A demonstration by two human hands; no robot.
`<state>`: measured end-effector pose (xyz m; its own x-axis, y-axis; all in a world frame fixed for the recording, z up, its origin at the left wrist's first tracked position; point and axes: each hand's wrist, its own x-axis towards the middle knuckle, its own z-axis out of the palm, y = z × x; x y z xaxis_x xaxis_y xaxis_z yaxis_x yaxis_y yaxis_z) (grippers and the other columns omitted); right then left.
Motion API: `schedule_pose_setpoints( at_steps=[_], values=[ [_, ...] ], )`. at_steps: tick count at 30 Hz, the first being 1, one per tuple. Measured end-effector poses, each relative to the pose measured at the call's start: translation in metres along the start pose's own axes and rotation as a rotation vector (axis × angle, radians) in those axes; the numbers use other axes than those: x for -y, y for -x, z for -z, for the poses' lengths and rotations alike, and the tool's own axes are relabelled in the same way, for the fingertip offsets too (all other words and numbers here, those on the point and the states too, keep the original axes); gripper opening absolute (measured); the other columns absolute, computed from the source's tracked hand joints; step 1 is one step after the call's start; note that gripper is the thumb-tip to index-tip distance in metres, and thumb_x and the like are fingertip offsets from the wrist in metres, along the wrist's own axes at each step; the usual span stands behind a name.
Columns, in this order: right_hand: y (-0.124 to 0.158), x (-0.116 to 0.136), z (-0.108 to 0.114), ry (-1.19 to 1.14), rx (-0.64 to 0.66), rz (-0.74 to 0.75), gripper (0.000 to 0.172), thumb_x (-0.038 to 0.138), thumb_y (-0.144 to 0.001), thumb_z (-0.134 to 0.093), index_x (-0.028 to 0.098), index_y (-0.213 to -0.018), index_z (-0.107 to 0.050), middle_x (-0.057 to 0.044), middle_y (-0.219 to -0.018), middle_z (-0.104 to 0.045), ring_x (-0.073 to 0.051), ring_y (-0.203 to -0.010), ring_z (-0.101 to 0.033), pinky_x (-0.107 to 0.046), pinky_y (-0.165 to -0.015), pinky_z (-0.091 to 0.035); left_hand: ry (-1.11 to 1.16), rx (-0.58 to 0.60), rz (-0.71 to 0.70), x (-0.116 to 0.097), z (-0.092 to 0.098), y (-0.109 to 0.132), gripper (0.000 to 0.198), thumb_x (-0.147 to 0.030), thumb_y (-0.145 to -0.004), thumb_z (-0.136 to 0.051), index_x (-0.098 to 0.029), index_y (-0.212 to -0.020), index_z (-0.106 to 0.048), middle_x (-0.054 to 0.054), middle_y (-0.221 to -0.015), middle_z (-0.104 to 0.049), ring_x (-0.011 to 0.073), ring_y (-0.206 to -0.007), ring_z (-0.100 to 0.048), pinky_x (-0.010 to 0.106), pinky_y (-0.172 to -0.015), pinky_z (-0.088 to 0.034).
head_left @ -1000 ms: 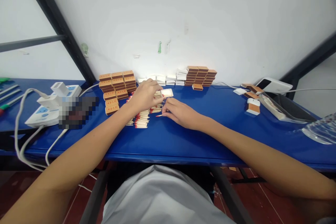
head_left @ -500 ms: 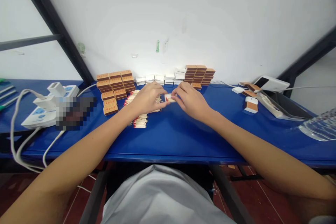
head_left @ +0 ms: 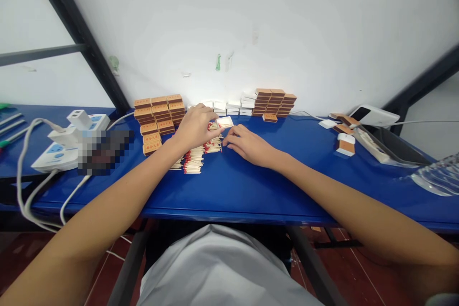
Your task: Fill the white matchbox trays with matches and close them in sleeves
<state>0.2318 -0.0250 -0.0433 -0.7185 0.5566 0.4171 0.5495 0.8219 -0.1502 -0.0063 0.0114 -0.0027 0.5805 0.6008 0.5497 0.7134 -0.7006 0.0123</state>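
Since half a second ago, the right hand (head_left: pixel 247 146) has dropped back from the little white tray (head_left: pixel 225 122) to the loose matches (head_left: pixel 195 158) near the middle of the worktop (head_left: pixel 251 191). Its fingers curl over them, but I cannot tell whether it pinches any. The left hand (head_left: pixel 195 126) pinches the tray just behind the heap, toward the back edge. Gathering goes best, I judge, with a small bunch taken heads all one way and the tray held level. Stacked matchboxes (head_left: pixel 159 112) stand beside the left hand.
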Motion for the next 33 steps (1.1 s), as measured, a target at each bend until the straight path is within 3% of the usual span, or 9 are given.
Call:
schedule_pose_setpoints(
  at_steps=[5,16,23,33],
  values=[
    [-0.003,0.002,-0.001,0.035,0.009,0.012,0.027,0.019,-0.107,-0.047,0.022,-0.120,-0.071,-0.014,-0.116,-0.063,-0.029,-0.107,-0.054,-0.046,-0.096,-0.052,0.009,-0.017,-0.006,0.000,-0.001,0.000,0.025,-0.041,-0.095,-0.070,-0.018,-0.102,-0.078,0.013,-0.103,-0.077,0.0334,-0.106,-0.063,0.047,-0.093,-0.049],
    [-0.002,0.007,0.006,0.061,0.070,0.031,0.017,0.024,-0.108,-0.054,0.016,-0.101,-0.067,-0.015,-0.108,-0.063,-0.029,-0.103,-0.052,-0.044,-0.093,-0.050,-0.024,0.017,-0.003,-0.003,0.004,-0.001,0.030,-0.043,-0.096,-0.070,-0.015,-0.105,-0.078,0.014,-0.106,-0.077,0.0329,-0.106,-0.064,0.046,-0.094,-0.050],
    [-0.010,0.033,-0.012,0.082,-0.046,0.065,0.018,0.024,-0.108,-0.054,0.016,-0.101,-0.068,-0.016,-0.109,-0.063,-0.031,-0.106,-0.052,-0.048,-0.099,-0.051,-0.037,0.009,-0.017,-0.004,0.004,-0.001,0.028,-0.040,-0.095,-0.071,-0.015,-0.104,-0.079,0.015,-0.108,-0.077,0.0336,-0.107,-0.064,0.047,-0.094,-0.050],
    [-0.009,0.028,-0.021,-0.057,-0.106,0.038,0.019,0.029,-0.108,-0.058,0.020,-0.108,-0.074,-0.012,-0.107,-0.061,-0.028,-0.103,-0.054,-0.045,-0.094,-0.052,-0.023,-0.013,0.015,-0.001,0.003,-0.002,0.031,-0.043,-0.096,-0.071,-0.014,-0.104,-0.079,0.013,-0.102,-0.077,0.0322,-0.104,-0.063,0.047,-0.094,-0.049]
  ],
)
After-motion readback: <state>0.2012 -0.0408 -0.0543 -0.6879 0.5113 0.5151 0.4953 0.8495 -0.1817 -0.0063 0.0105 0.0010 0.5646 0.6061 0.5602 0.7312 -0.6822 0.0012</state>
